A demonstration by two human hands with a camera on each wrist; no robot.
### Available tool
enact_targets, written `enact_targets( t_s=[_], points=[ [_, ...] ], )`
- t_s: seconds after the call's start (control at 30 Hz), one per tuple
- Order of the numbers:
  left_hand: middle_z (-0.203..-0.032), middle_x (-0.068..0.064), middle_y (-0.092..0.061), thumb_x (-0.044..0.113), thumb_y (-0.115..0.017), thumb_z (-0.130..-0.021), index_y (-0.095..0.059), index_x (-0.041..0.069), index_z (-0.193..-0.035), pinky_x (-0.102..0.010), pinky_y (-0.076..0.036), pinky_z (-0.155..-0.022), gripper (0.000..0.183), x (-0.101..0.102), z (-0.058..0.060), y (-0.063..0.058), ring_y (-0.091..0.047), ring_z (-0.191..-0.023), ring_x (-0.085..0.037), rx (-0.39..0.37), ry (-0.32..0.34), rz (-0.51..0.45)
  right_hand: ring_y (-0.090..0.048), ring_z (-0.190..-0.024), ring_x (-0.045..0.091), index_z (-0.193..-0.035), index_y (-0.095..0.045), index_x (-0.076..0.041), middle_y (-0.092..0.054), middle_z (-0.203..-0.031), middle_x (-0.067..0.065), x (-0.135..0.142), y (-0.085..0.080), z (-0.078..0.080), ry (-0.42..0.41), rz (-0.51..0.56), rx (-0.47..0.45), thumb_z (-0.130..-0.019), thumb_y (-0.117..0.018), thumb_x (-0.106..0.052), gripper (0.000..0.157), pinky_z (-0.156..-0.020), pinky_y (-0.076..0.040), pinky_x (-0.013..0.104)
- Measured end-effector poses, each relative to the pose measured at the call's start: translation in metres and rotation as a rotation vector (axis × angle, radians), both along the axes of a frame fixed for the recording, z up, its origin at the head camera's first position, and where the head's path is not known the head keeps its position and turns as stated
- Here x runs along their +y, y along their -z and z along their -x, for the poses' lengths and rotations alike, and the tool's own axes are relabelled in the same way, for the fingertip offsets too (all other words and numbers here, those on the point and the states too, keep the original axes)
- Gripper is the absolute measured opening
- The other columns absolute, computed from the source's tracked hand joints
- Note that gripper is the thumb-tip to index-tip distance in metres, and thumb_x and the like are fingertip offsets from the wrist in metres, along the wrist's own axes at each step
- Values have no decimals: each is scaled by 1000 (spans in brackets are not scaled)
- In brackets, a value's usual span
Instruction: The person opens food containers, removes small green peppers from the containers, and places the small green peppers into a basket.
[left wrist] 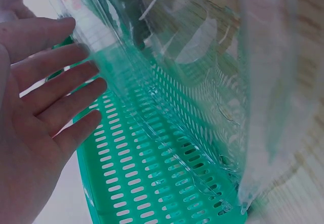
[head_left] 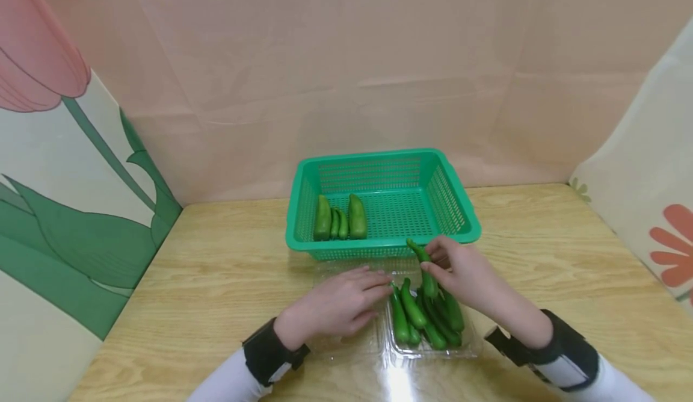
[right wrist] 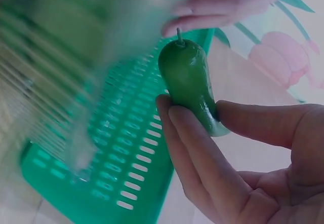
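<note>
My right hand [head_left: 470, 272] pinches a small green cucumber [head_left: 429, 277] between thumb and fingertips, above the clear plastic box [head_left: 430, 354]. In the right wrist view the short stem of this cucumber [right wrist: 187, 74] points up, towards the other hand. Several more dark green cucumbers [head_left: 412, 309] lie in the box. With fingers extended, my left hand [head_left: 346, 303] hovers over the box's folded-back lid [head_left: 352, 345], fingertips at the left edge of the cucumbers. Nothing is between its fingers in the left wrist view.
Just behind the box stands a green slotted plastic basket [head_left: 468, 227]. Two thick cucumbers [head_left: 357, 216] and two thinner ones [head_left: 338, 224] stand at its left side. The wooden table [head_left: 227, 251] meets a pink backdrop [head_left: 249, 137] behind the basket.
</note>
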State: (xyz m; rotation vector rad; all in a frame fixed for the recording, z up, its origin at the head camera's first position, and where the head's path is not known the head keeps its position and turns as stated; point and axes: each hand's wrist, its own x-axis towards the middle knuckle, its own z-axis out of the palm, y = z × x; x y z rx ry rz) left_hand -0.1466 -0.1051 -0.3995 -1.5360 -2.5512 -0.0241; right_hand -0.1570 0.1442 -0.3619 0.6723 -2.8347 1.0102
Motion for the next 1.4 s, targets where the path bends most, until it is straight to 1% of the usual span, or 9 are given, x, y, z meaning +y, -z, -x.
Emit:
enact_targets(
  t_s=[0.07,0.17,0.4,0.77,0.83,0.97,1.1,1.27,1.4],
  points=[
    [-141,-6,-51,29,-64,-89,-52,9,-134,-36,-29,-116,51,0,0,0,-45,-132,-18,-2,-1,1,-68,-77,22,-101,-58,2,-69,-87,10,0,-4,2,-2,15,6,-87,-66,-9,19,-60,-58,30],
    [-141,-6,-51,30,-63,-89,-52,8,-134,-37,-31,-116,51,0,0,1,-45,-132,-18,2,-1,4,-68,-76,22,-102,-58,2,-70,-86,10,-2,-10,6,-6,10,31,-88,-66,-11,20,-58,-58,29],
    [-141,-6,-51,30,-63,-89,-52,8,-134,-37,-32,-115,51,0,1,2,-46,-132,-18,17,5,0,-69,-80,28,-103,-59,2,-70,-91,16,-5,-24,18,9,-23,77,-89,-65,-13,21,-65,-60,39],
    [-141,-6,-51,30,-62,-90,-52,9,-134,-35,-31,-116,49,0,1,3,-46,-132,-18,19,5,11,-68,-87,32,-109,-59,1,-69,-99,20,-15,-44,38,13,-22,58,-92,-62,-20,27,-70,-59,43],
    [-140,-6,-51,30,-62,-90,-53,9,-133,-35,-32,-115,49,0,1,3,-46,-131,-18,23,5,11,-69,-87,32,-109,-59,0,-69,-99,20,-18,-48,42,14,-23,59,-92,-61,-19,26,-70,-59,43],
    [-140,-6,-51,31,-62,-90,-53,9,-133,-34,-29,-116,49,0,0,3,-46,-131,-19,35,4,10,-69,-85,31,-109,-58,0,-70,-99,19,-24,-56,50,14,-28,70,-92,-61,-19,26,-70,-59,43],
    [-140,-6,-51,31,-62,-90,-53,8,-133,-35,-30,-116,49,0,0,3,-47,-131,-19,36,8,8,-69,-85,31,-109,-58,0,-70,-99,20,-31,-65,58,5,-31,79,-92,-60,-19,26,-72,-59,43],
    [-141,-7,-51,30,-62,-90,-52,8,-134,-36,-32,-116,50,-1,0,3,-46,-132,-20,30,11,6,-70,-84,28,-112,-57,1,-69,-102,21,-38,-77,75,-1,-40,23,-92,-61,-22,31,-68,-59,39],
    [-141,-7,-51,31,-61,-90,-52,8,-134,-36,-31,-116,50,0,1,4,-46,-132,-19,36,15,13,-70,-82,25,-115,-57,0,-68,-105,21,-42,-82,92,26,-67,-40,-92,-61,-25,34,-66,-59,36]
  ],
)
